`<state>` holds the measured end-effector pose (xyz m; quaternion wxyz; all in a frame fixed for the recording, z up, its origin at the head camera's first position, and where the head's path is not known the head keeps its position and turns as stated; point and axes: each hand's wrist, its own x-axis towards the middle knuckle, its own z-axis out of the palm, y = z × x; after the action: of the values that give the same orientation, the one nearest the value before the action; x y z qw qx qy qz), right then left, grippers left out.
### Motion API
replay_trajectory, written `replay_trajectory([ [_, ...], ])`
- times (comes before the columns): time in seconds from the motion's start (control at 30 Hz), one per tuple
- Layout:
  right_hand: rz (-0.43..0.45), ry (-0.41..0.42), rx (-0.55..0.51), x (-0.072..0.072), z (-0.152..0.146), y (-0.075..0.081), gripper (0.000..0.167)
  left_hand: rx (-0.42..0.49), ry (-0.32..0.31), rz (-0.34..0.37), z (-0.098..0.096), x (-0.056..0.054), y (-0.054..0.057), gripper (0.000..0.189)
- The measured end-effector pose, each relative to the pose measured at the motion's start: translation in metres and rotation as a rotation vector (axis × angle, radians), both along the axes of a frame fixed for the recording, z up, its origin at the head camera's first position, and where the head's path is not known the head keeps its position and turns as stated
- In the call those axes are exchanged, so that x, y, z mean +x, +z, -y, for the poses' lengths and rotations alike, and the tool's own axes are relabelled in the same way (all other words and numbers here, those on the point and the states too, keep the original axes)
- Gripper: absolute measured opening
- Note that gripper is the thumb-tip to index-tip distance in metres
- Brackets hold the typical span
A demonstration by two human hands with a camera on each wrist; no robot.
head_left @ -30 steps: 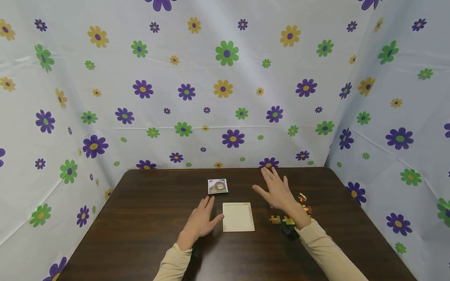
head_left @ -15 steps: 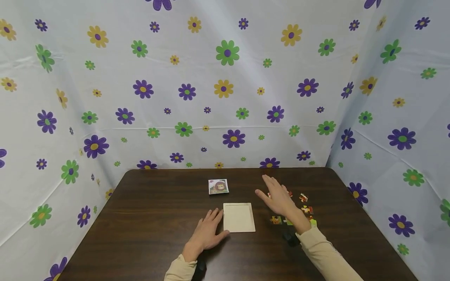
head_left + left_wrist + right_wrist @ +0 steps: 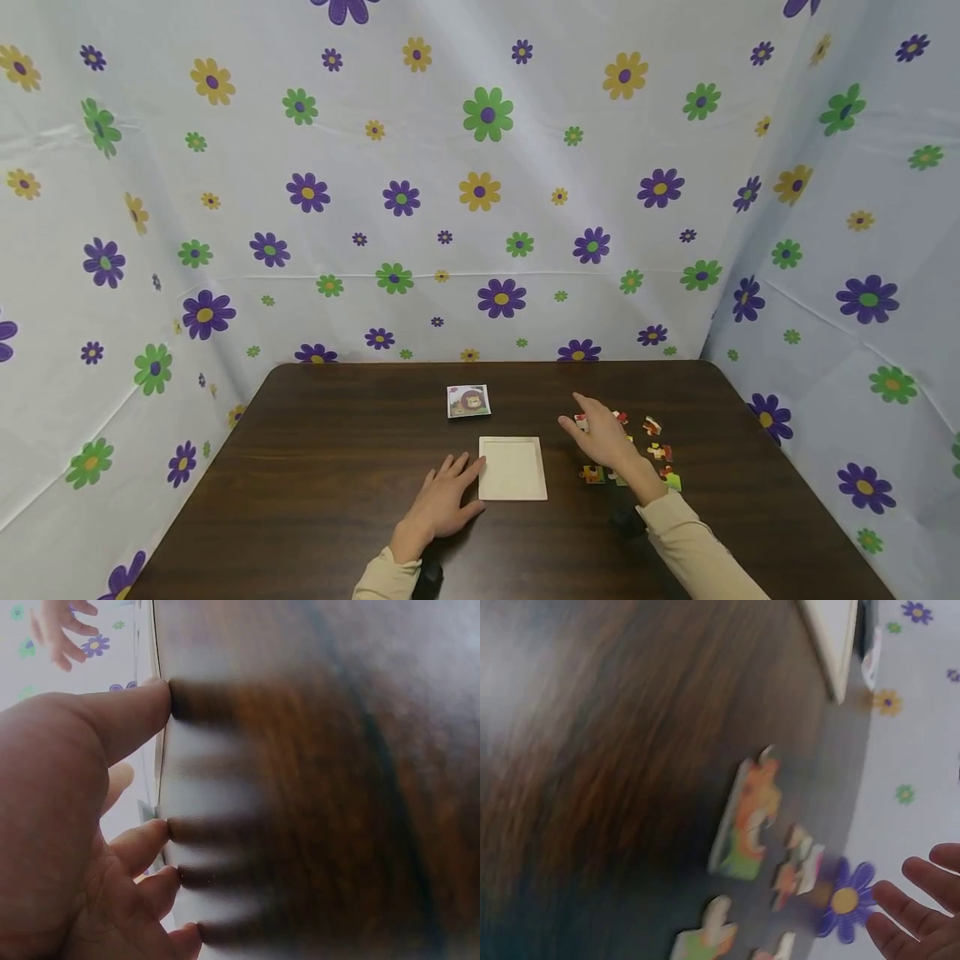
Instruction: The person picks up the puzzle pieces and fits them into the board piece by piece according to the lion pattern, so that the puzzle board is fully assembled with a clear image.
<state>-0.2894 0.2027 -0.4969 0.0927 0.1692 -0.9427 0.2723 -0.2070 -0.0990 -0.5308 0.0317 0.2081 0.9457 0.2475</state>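
Note:
In the head view my left hand (image 3: pixel 441 505) rests beside the left edge of a shallow wooden puzzle tray (image 3: pixel 513 472), its fingers spread. The left wrist view shows those fingertips (image 3: pixel 154 838) touching the tabletop. To the right of the tray, my right hand (image 3: pixel 606 437) is held over scattered jigsaw pieces (image 3: pixel 661 452) with its fingers extended and nothing in its grasp. The right wrist view shows one orange and green jigsaw piece (image 3: pixel 750 821) lying flat on the table, apart from the hand. Part of the group is hidden beneath the right hand and forearm.
A small picture card (image 3: pixel 468 402) with a lion on it lies behind the tray. The dark wooden table (image 3: pixel 337 450) meets a flowered cloth backdrop (image 3: pixel 420 292) at its far edge, with more cloth at both sides.
My left hand has shifted right and come down by the tray's edge. The right hand has drawn nearer and lower over the jigsaw pieces, uncovering several of them.

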Motion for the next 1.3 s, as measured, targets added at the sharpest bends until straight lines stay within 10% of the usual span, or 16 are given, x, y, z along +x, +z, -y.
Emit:
replay_trajectory([
  [0.7, 0.069, -0.03, 0.268, -0.024, -0.031, -0.029, 0.046, -0.018, 0.03, -0.027, -0.005, 0.002, 0.002, 0.063],
  [1.3, 0.09, -0.023, 0.195, -0.028, -0.032, -0.029, 0.022, -0.016, 0.045, -0.044, -0.006, 0.001, 0.0, 0.058],
])
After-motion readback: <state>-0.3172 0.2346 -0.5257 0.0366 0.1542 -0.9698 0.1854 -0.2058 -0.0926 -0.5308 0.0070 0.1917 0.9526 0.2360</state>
